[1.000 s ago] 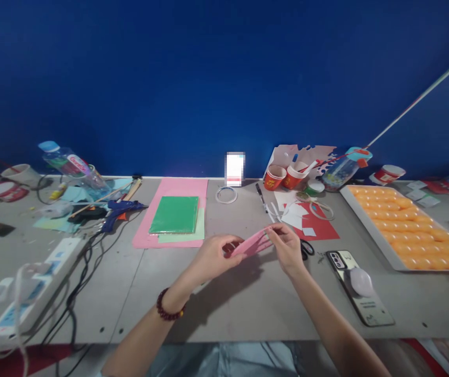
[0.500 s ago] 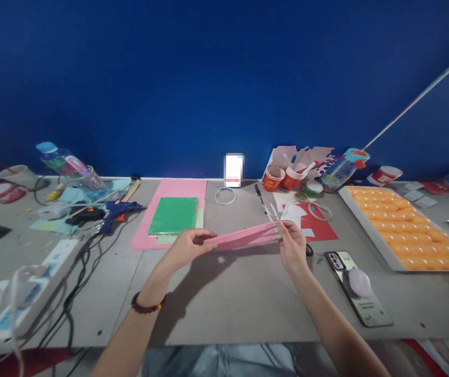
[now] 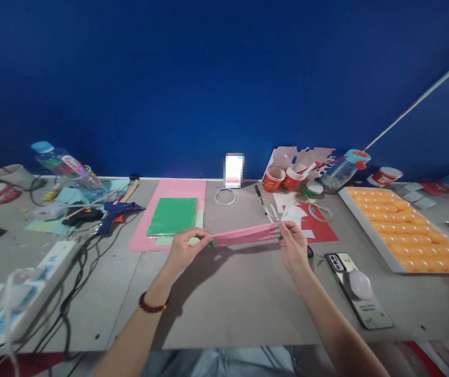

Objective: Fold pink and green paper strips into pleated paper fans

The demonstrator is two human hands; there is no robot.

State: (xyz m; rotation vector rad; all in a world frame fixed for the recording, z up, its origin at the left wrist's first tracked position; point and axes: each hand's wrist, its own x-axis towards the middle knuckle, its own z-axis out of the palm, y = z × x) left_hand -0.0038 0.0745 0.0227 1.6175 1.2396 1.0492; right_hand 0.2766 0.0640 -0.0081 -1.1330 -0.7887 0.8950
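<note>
Left hand (image 3: 183, 251), near green packet (image 3: 172, 215), grip pinched closed on one end of pink strip (image 3: 246, 235); right hand (image 3: 294, 247) likewise on the other, well right of packet. Forearms (image 3: 130, 332) angle inward.

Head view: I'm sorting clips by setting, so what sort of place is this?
Probably a craft worktable, judging by what looks like a blue glue gun, the red paper, and the pink strip held between left hand and right hand.

Gray table (image 3: 228, 303) that held a white power strip (image 3: 47, 269) near left, a pink sheet (image 3: 175, 188) far left, a phone (image 3: 367, 310) near right, a tray (image 3: 369, 230) far right
</note>
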